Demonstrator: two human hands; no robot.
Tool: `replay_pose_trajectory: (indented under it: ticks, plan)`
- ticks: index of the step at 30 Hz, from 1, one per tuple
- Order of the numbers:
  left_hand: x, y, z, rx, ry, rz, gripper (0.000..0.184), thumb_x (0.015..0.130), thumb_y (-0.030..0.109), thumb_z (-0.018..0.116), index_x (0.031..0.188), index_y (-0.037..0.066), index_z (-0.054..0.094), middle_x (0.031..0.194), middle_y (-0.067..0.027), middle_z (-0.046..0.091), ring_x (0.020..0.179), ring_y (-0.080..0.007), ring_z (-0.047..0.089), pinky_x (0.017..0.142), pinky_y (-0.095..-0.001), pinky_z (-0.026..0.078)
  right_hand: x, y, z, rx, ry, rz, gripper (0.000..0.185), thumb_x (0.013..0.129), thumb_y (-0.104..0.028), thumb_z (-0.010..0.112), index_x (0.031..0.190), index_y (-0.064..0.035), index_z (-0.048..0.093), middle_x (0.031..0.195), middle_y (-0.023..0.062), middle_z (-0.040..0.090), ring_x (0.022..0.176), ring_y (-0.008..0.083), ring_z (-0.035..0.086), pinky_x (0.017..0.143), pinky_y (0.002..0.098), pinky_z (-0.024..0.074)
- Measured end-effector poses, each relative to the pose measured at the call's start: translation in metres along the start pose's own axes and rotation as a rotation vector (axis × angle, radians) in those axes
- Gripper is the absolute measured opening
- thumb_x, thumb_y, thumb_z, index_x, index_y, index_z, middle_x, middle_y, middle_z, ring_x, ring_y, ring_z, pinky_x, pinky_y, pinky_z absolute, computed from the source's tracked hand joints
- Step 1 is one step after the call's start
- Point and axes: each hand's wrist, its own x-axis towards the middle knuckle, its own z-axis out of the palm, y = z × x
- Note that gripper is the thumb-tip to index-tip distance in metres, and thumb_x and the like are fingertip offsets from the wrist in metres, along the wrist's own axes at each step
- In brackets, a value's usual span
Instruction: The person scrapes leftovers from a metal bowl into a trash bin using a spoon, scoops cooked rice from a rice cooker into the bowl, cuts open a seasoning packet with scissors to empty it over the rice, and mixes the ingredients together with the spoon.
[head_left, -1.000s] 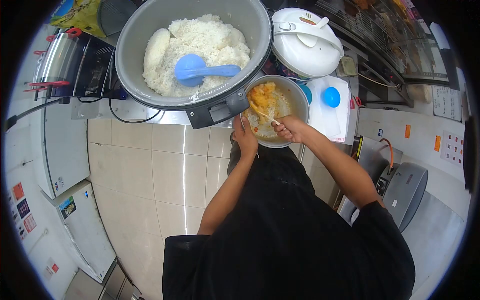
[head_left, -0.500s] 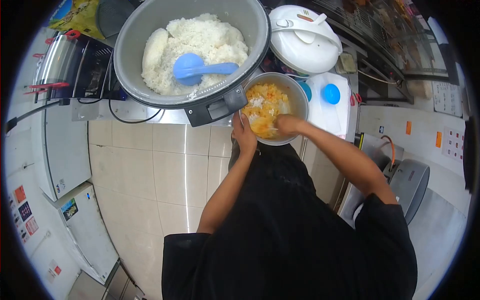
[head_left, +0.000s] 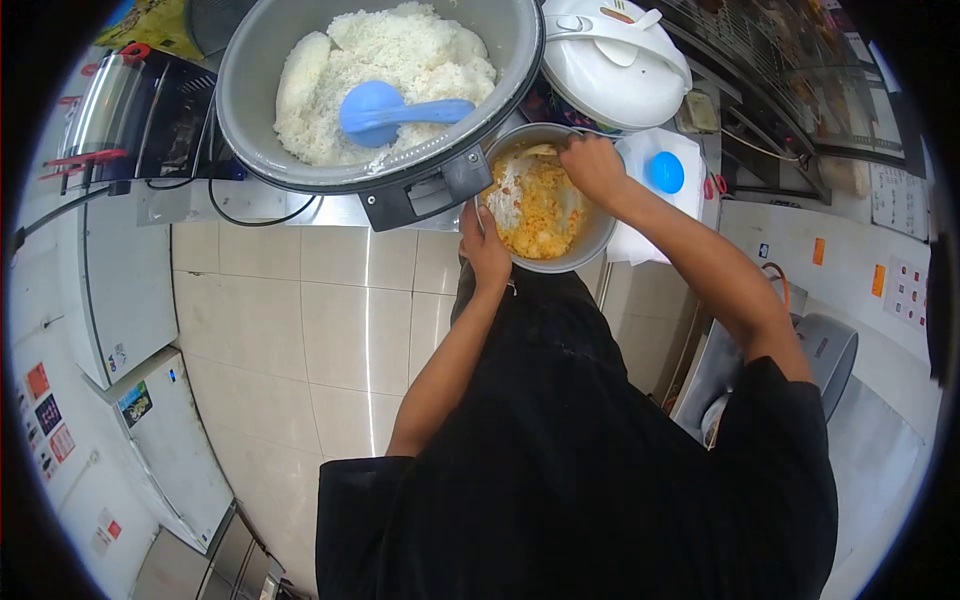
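A round metal bowl (head_left: 604,228) holds orange-yellow rice (head_left: 545,212) with a patch of white grains on its left side. My left hand (head_left: 485,245) grips the bowl's left rim, thumb up along the edge. At the far side of the bowl, my right hand (head_left: 592,168) is closed on a spoon (head_left: 543,151), whose pale, food-coated end shows beside my fingers; its handle is hidden in my grip. Just beyond the bowl stands a big rice cooker pot (head_left: 250,110) of white rice (head_left: 400,60), with a blue rice scoop (head_left: 405,115) lying on top.
A white cooker lid (head_left: 618,70) lies behind the bowl. To the right are a blue cap (head_left: 665,172) and white sheet (head_left: 640,243). The pot's black handle (head_left: 425,192) juts close to my left hand. A shiny appliance (head_left: 105,115) stands at left.
My right hand has moved with the spoon from the near side of the bowl to its far side. The rice has shifted toward the near side; my left hand keeps its hold.
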Motion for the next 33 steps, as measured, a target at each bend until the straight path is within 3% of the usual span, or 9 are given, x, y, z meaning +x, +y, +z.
replay_pose_trajectory:
  ticks: [5,12,15,18,21,22,26,29,33]
  plan:
    - [-0.007,0.013,0.002,0.161,0.072,0.022,0.049,0.104,0.035,0.037,0.137,-0.001,0.046,0.14,-0.0188,0.048,0.13,-0.0321,0.043,0.107,-0.0433,0.024,-0.048,-0.045,0.008,-0.026,-0.166,-0.157,0.012,0.08,-0.016,0.062,0.076,-0.0142,0.073,0.08,0.0063,0.071,0.073,0.0209,0.07,0.057,0.035,0.0534]
    - [-0.003,0.003,0.001,0.02,0.011,0.0,0.049,0.104,0.035,0.038,0.136,-0.001,0.047,0.139,-0.0196,0.048,0.131,-0.033,0.042,0.107,-0.0441,0.024,-0.009,-0.004,0.021,0.054,-0.213,0.081,0.015,0.082,-0.013,0.059,0.083,-0.0111,0.074,0.089,0.0102,0.072,0.083,0.024,0.071,0.068,0.0385,0.0563]
    - [-0.002,0.003,0.004,0.048,0.034,-0.017,0.048,0.104,0.035,0.037,0.136,0.0,0.047,0.139,-0.0191,0.048,0.131,-0.0328,0.042,0.108,-0.0437,0.022,-0.033,-0.034,0.013,0.12,-0.275,-0.018,0.015,0.082,-0.014,0.06,0.086,-0.0093,0.074,0.089,0.0103,0.072,0.084,0.0241,0.071,0.067,0.0377,0.0569]
    - [-0.002,0.002,0.004,0.05,0.037,-0.025,0.048,0.104,0.035,0.037,0.136,0.001,0.047,0.139,-0.0182,0.048,0.131,-0.0321,0.041,0.108,-0.0437,0.02,-0.018,-0.054,0.025,0.347,-0.272,0.053,0.019,0.084,-0.018,0.06,0.09,-0.0055,0.072,0.088,0.0102,0.071,0.074,0.0231,0.069,0.062,0.0375,0.055]
    - [-0.006,-0.004,0.001,0.051,0.025,-0.042,0.048,0.104,0.035,0.037,0.136,0.001,0.047,0.14,-0.0176,0.047,0.132,-0.0316,0.041,0.108,-0.0444,0.02,0.012,-0.046,0.035,1.134,-0.657,0.345,0.024,0.09,-0.021,0.054,0.095,-0.0043,0.071,0.08,0.0114,0.068,0.053,0.021,0.059,0.05,0.0379,0.0486]
    - [0.0,-0.005,0.002,0.051,0.02,-0.041,0.048,0.104,0.035,0.037,0.136,0.001,0.047,0.14,-0.0175,0.047,0.132,-0.0315,0.04,0.108,-0.0447,0.02,0.011,-0.043,0.037,1.345,-0.712,0.503,0.028,0.094,-0.025,0.05,0.096,-0.0036,0.069,0.069,0.0062,0.06,0.044,0.0149,0.044,0.041,0.0335,0.0393]
    - [0.002,-0.007,0.003,0.039,0.015,-0.023,0.048,0.103,0.036,0.038,0.136,0.002,0.047,0.141,-0.0177,0.046,0.132,-0.0314,0.04,0.107,-0.0451,0.02,-0.019,-0.042,0.037,1.755,-0.734,0.747,0.031,0.098,-0.025,0.044,0.096,-0.0044,0.067,0.059,-0.0019,0.045,0.04,0.0095,0.033,0.035,0.0271,0.0235]
    - [-0.002,0.004,0.001,0.042,0.013,-0.042,0.049,0.103,0.036,0.038,0.136,0.002,0.047,0.141,-0.0182,0.047,0.132,-0.0315,0.04,0.107,-0.0446,0.021,-0.035,-0.043,0.009,1.745,-0.564,0.767,0.029,0.096,-0.023,0.047,0.097,-0.0024,0.067,0.063,0.0055,0.053,0.039,0.0143,0.041,0.034,0.0308,0.0301]
    - [0.0,0.001,0.001,0.048,0.007,-0.029,0.049,0.103,0.038,0.038,0.136,0.002,0.047,0.141,-0.0189,0.046,0.133,-0.0316,0.039,0.108,-0.0448,0.02,0.006,-0.053,0.061,1.108,-0.269,0.361,0.024,0.092,-0.019,0.053,0.097,-0.0008,0.067,0.073,0.0127,0.062,0.058,0.0238,0.059,0.054,0.0366,0.0477]
